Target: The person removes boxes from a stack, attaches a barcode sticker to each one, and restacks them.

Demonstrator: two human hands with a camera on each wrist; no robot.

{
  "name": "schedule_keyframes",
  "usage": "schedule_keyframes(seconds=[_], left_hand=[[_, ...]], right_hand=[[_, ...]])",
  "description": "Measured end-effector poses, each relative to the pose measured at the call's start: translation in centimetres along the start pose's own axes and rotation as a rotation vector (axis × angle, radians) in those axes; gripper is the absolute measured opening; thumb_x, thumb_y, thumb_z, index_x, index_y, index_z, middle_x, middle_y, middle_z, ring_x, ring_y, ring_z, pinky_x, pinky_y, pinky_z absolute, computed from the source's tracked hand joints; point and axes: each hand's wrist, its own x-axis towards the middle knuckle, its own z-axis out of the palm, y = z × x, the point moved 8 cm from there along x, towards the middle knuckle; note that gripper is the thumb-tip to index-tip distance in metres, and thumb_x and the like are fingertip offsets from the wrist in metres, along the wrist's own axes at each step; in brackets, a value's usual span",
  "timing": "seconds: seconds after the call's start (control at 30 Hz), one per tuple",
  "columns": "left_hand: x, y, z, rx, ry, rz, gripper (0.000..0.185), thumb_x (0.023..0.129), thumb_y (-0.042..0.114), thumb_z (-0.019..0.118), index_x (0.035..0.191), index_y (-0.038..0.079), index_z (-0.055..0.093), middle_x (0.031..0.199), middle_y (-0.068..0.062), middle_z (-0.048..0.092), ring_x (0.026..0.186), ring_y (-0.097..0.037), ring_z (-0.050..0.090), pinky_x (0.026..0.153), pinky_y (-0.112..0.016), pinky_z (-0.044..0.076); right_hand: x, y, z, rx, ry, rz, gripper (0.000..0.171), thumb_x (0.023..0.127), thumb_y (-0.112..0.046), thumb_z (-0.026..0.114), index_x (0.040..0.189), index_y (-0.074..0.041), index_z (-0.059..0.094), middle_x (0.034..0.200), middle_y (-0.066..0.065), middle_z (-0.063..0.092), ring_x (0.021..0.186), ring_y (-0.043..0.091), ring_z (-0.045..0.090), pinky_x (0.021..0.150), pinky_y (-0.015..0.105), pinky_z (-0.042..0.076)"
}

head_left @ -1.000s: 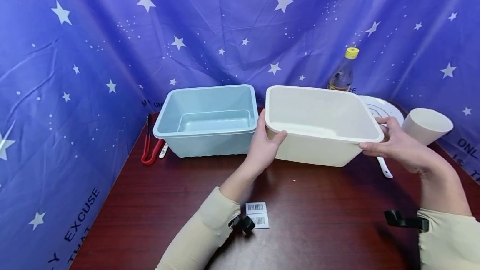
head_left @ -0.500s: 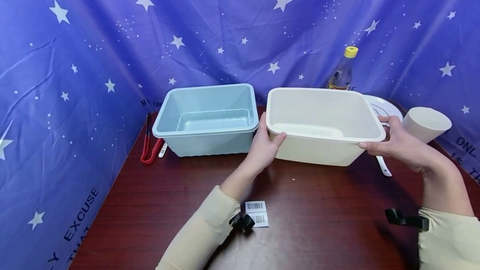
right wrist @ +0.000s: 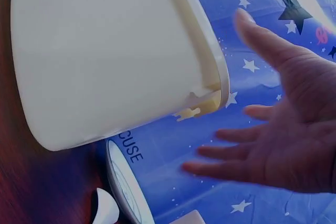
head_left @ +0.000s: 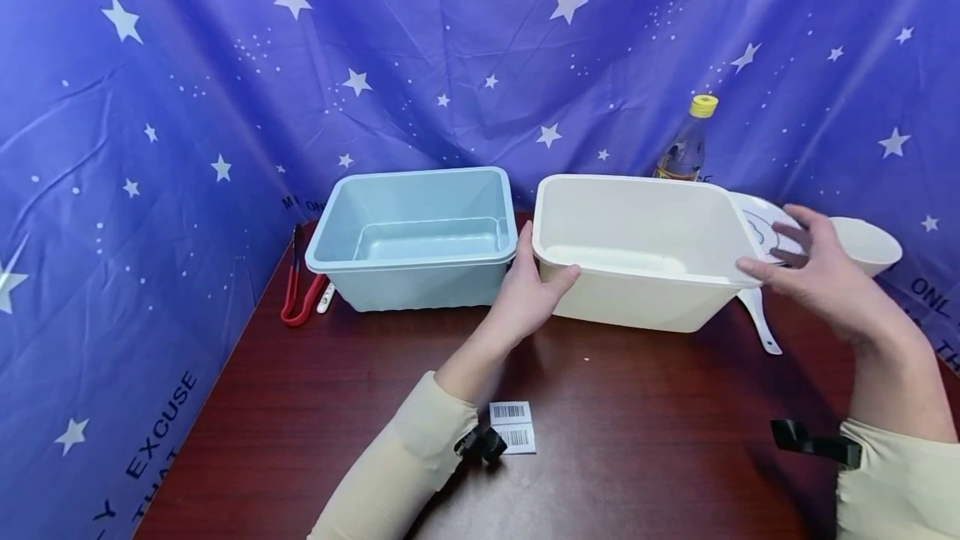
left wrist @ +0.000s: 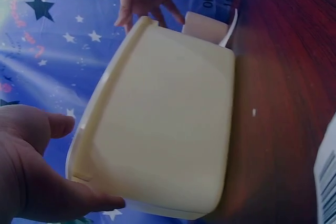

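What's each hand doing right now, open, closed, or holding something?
Left hand: gripping the near-left rim of the cream tub.
Right hand: open, fingers spread, off the tub's right end.

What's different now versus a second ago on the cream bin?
The right hand has let go of the cream bin: its fingers have opened and moved off to the right, over the white plate, toward the cream cup. The bin's right end has dropped slightly. The left hand still grips the bin's left rim. The blue bin, red tongs and bottle are unmoved.
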Motion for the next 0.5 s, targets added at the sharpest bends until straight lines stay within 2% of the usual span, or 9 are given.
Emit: schedule_keyframes(seconds=[0.07,0.13,0.2,0.3,0.4,0.43,0.5], left_hand=[[-0.2,0.3,-0.1,0.029,-0.008,-0.002,0.097,0.094,0.035,0.071,0.162,0.008,0.007,0.161,-0.018,0.03,0.146,-0.027,0.032,0.117,-0.042,0.028],[-0.4,0.5,-0.2,0.054,-0.022,-0.005,0.096,0.094,0.034,0.07,0.163,0.011,0.007,0.161,-0.017,0.032,0.146,-0.026,0.033,0.117,-0.042,0.029],[-0.5,0.8,-0.3,0.075,-0.042,-0.004,0.096,0.094,0.033,0.07,0.163,0.013,0.006,0.16,-0.016,0.034,0.145,-0.026,0.035,0.116,-0.042,0.03],[-0.8,1.1,-0.5,0.097,-0.08,-0.01,0.097,0.094,0.035,0.07,0.163,0.015,0.004,0.159,-0.016,0.035,0.144,-0.025,0.036,0.116,-0.041,0.031],[-1.1,1.2,-1.1,0.147,-0.097,-0.043,0.1,0.094,0.038,0.07,0.163,0.016,0.001,0.155,-0.019,0.041,0.141,-0.026,0.041,0.114,-0.041,0.034],[-1.3,1.3,-1.3,0.174,-0.1,-0.057,0.1,0.094,0.04,0.069,0.163,0.016,0.0,0.152,-0.019,0.045,0.139,-0.027,0.045,0.113,-0.042,0.035],[-1.6,1.3,-1.9,0.223,-0.111,-0.075,0.099,0.095,0.041,0.068,0.162,0.016,0.0,0.145,-0.019,0.054,0.132,-0.027,0.053,0.11,-0.042,0.039]], right_hand=[[-0.3,-0.6,-0.8,0.105,0.107,-0.019,0.08,0.101,-0.012,0.06,0.16,-0.015,0.006,0.166,0.016,0.012,0.148,0.034,0.023,0.071,0.006,0.044],[-0.7,-1.5,-1.6,0.255,0.231,-0.089,0.066,0.099,-0.005,0.062,0.154,-0.017,0.027,0.157,0.008,0.032,0.142,0.021,0.037,0.073,0.006,0.046],[-1.2,-2.6,-2.1,0.414,0.344,-0.172,0.054,0.095,0.001,0.065,0.142,-0.016,0.045,0.143,0.004,0.047,0.129,0.013,0.049,0.073,0.009,0.05],[-2.1,-4.4,-2.4,0.56,0.492,-0.311,0.041,0.09,0.009,0.068,0.127,-0.005,0.06,0.125,0.005,0.061,0.111,0.016,0.061,0.076,0.013,0.053],[-2.9,-6.1,-2.0,0.57,0.551,-0.39,0.034,0.088,0.012,0.068,0.121,0.003,0.064,0.118,0.011,0.068,0.103,0.018,0.065,0.074,0.015,0.054],[-3.1,-6.7,-1.7,0.564,0.542,-0.41,0.032,0.088,0.012,0.068,0.12,0.005,0.065,0.117,0.012,0.069,0.099,0.017,0.067,0.07,0.013,0.053],[-3.4,-7.8,-0.9,0.561,0.484,-0.462,0.031,0.089,0.014,0.066,0.12,0.009,0.064,0.115,0.013,0.071,0.097,0.018,0.069,0.072,0.015,0.054]])
